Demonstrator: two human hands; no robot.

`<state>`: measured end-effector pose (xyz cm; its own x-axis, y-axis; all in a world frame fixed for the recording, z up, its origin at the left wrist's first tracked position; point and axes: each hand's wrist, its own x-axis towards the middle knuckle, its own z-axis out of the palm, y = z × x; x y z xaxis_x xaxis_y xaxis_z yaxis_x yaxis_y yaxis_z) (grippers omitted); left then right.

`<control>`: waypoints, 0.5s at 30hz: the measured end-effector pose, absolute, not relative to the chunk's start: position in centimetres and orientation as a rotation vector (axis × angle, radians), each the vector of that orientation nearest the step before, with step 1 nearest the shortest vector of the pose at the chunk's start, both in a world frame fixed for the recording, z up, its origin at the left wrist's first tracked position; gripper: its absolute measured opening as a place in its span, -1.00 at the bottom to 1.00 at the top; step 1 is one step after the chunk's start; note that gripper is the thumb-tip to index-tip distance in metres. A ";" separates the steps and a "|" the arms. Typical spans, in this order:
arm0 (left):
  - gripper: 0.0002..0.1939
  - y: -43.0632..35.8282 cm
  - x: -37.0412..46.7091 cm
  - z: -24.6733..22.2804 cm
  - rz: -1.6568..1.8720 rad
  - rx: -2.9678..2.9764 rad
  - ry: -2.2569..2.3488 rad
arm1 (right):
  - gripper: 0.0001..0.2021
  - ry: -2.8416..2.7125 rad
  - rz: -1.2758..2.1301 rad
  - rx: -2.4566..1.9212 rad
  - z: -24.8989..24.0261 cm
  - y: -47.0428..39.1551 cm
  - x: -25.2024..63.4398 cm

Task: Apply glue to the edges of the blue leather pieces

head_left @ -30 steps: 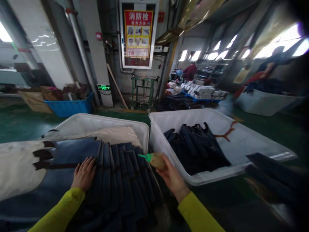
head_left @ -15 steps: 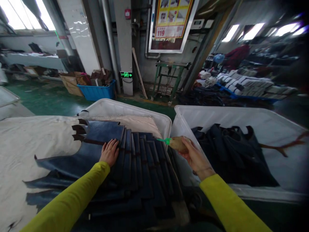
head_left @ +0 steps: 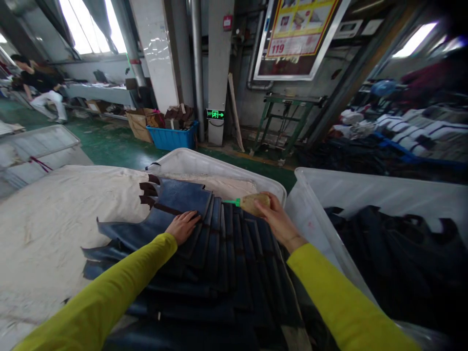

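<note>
Right hand + bottle have shifted left relative to the stack since the last frame. Green nozzle was well off the right edge of the top piece; now just beside it, over the far ends of the fanned blue pieces. Can't tell if the tip touches.

Right hand: fingers wrapped around the bottle, firm hold. Bottle lies roughly level, nozzle pointing left, near the far right corner of the cloth.

Left hand: same spot as before. Palm down, flat on the top piece near its right edge, just below the brown strap. Nothing visible in its grasp.

Pieces overlap like spread cards, running toward the right edge of the cloth; ragged ends hang left over the bare part. Layout unchanged.

Camera has swung left too. Seated person now in view at far left, more of the left bin showing. Right bin has slid partly out of frame, dark items inside it. Blue tub and exit sign sit further right in view. Right side is blurred.
</note>
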<state>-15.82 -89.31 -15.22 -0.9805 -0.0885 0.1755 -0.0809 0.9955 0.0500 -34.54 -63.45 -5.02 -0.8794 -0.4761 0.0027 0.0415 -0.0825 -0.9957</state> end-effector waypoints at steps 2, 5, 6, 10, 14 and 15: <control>-0.56 -89.8 -15.1 -15.5 -0.013 0.141 -2.908 | -0.49 1.937 -1.988 -0.527 -5.2 -64.4 -35.1; -0.56 -89.6 -14.6 -16.1 0.009 0.286 -2.797 | -0.49 1.998 -1.960 -0.516 -5.3 -65.3 -35.4; -0.57 -89.5 -14.7 -16.1 -0.002 0.321 -2.777 | -0.51 1.960 -1.981 -0.476 -5.2 -65.6 -35.4; -0.60 -90.0 -15.4 -15.2 -0.044 0.312 -2.790 | -0.64 1.532 -2.109 -0.166 -5.1 -66.8 -34.0; -0.64 -91.2 -15.8 -14.2 -0.035 0.211 -2.806 | -0.69 1.200 -2.088 0.057 -6.3 -69.3 -31.4; -0.64 -91.4 -15.7 -14.2 -0.035 0.209 -2.796 | -0.70 1.156 -2.076 0.075 -6.9 -70.1 -30.7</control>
<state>-15.73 -91.41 -14.15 -0.9327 -0.1485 0.3286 -0.1402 0.9889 0.0490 -30.70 -70.11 -6.87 -0.7201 -0.5777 -0.3844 0.6308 -0.3144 -0.7094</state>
